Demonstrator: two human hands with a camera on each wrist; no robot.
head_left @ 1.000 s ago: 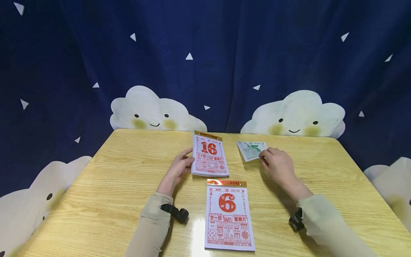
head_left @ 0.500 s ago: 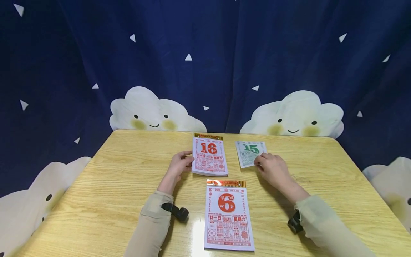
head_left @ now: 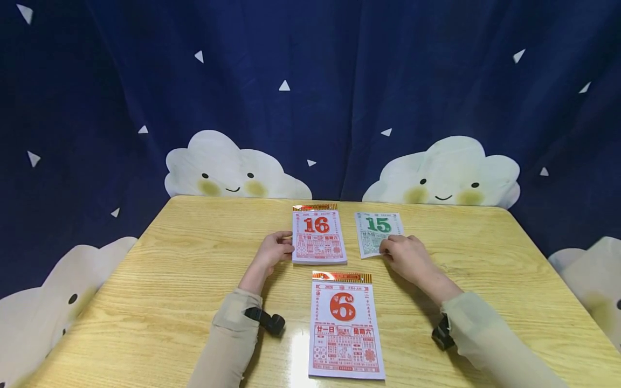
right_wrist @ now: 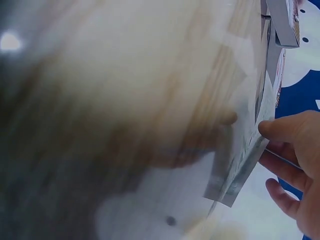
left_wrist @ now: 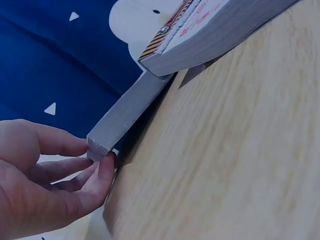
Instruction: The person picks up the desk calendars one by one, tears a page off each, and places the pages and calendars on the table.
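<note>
A tear-off calendar pad with a red 16 lies toward the back of the table. My left hand grips its left edge; in the left wrist view, thumb and fingers pinch the end of the pad. Right of it is a loose calendar sheet with a green 15. My right hand pinches its lower right part, covering that corner. In the right wrist view the sheet is bent between thumb and fingers. Nearer me, a second calendar pad with a red 6 lies flat, untouched.
The wooden table ends at a dark blue curtain with white triangles and smiling clouds. Each wrist wears a black camera strap. Glare shines on the tabletop left of the front pad.
My right hand has moved slightly left and toward me, and the sheet lies flatter with its 15 fully showing. The 16 pad has turned a little straighter under my left hand.
</note>
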